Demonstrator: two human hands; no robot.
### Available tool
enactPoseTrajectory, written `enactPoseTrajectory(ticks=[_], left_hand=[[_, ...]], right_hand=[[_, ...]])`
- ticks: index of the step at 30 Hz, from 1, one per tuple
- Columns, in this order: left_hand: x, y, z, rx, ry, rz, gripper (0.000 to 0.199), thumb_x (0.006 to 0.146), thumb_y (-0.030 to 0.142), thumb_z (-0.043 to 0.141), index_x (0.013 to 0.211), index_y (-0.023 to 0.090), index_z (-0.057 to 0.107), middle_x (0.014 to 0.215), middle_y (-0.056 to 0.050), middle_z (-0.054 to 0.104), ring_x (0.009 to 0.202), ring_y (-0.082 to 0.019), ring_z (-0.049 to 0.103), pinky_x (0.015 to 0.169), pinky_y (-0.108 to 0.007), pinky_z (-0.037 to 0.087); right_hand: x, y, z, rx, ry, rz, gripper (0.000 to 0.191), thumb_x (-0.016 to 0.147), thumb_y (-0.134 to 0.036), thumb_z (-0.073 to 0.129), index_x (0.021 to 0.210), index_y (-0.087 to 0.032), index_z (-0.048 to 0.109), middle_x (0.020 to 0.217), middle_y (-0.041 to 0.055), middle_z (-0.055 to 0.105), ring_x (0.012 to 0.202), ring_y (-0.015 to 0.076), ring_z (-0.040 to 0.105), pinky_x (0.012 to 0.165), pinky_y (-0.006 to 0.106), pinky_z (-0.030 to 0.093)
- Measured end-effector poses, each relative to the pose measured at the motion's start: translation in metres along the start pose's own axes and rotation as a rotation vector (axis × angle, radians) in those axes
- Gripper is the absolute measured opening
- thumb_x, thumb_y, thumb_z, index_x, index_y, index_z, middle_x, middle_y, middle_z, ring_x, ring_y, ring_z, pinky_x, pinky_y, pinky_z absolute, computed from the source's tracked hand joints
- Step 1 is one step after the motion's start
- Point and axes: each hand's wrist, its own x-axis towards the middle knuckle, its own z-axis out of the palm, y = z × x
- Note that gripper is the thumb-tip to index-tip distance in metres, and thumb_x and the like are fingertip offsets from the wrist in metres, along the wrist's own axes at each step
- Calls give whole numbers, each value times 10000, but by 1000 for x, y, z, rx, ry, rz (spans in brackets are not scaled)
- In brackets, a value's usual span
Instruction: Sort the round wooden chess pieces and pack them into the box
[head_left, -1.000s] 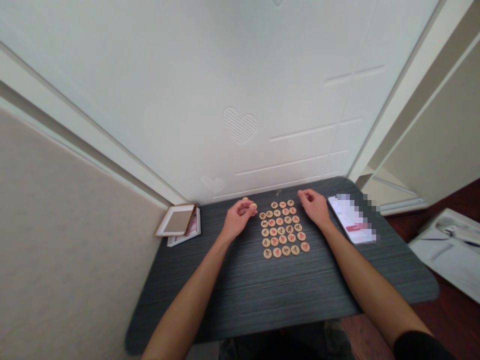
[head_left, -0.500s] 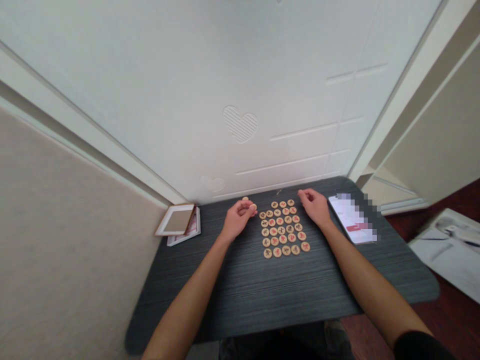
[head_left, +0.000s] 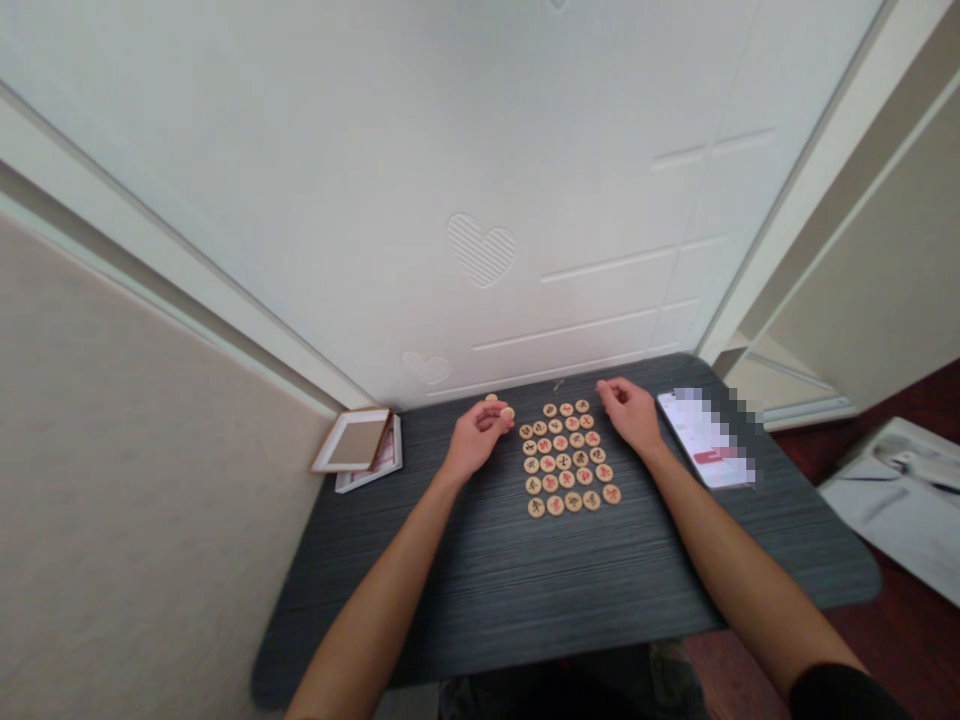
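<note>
My left hand [head_left: 474, 440] pinches a round wooden Chinese chess piece [head_left: 508, 414] between its fingertips, just left of the top of the grid. Behind its knuckles a second piece [head_left: 491, 397] shows in part; the rest is hidden. To the right lie several pieces [head_left: 564, 461] in neat rows, flat on the table, marked with red or black characters. The top row is shorter than the others. My right hand [head_left: 631, 412] rests beyond the grid's upper right corner, fingers curled in loosely, and I see nothing in it.
The dark grey table [head_left: 465, 590] backs against a white panel [head_left: 420, 180] with embossed hearts. At the left edge stand open box parts [head_left: 358, 445], one on another. A lit phone [head_left: 701, 440] lies right of my right forearm. A white object [head_left: 900, 500] is beyond the table's right side.
Both hands keep nearly the same places, and the piece stays in my left fingers. The whole view has shifted very slightly.
</note>
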Motion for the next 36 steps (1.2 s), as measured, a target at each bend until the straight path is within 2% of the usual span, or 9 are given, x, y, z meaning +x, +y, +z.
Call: enactPoseTrajectory(ticks=[7, 17, 21, 29, 36], left_hand=[[18, 3, 9, 143, 15, 22, 292, 776, 447, 794, 946, 213, 756, 927, -62, 792, 879, -224, 743, 893, -396, 582], [39, -2, 34, 395, 9, 21, 134, 750, 371, 806, 787, 247, 772, 794, -35, 788, 759, -237, 745, 753, -362, 575], [39, 1, 35, 487, 7, 20, 126, 761, 375, 793, 791, 256, 771, 797, -30, 789, 748, -229, 739, 704, -330, 550], [34, 14, 38, 682, 20, 29, 148, 776, 407, 786, 832, 269, 784, 830, -25, 786, 785, -230, 717, 728, -314, 519], [29, 18, 39, 828, 7, 51, 184, 851, 437, 720, 963, 314, 797, 977, -7, 787, 917, -217, 698, 838, -305, 510]], right_hand=[[0, 1, 0, 0, -4, 2, 489, 896, -641, 532, 809, -201, 728, 705, 50, 721, 649, 207, 632, 635, 311, 456], [1, 0, 0, 4, 3, 15, 480, 901, -629, 532, 818, -201, 732, 712, 48, 724, 637, 200, 623, 620, 307, 447], [0, 1, 0, 8, -4, 17, 484, 903, -634, 527, 822, -203, 732, 710, 49, 725, 648, 202, 622, 621, 303, 448], [0, -2, -1, 8, 2, 10, 454, 911, -597, 540, 824, -196, 733, 713, 43, 719, 651, 195, 627, 634, 300, 448], [0, -4, -1, -6, 11, 10, 452, 903, -592, 555, 798, -188, 727, 685, 37, 704, 633, 188, 611, 617, 296, 429]])
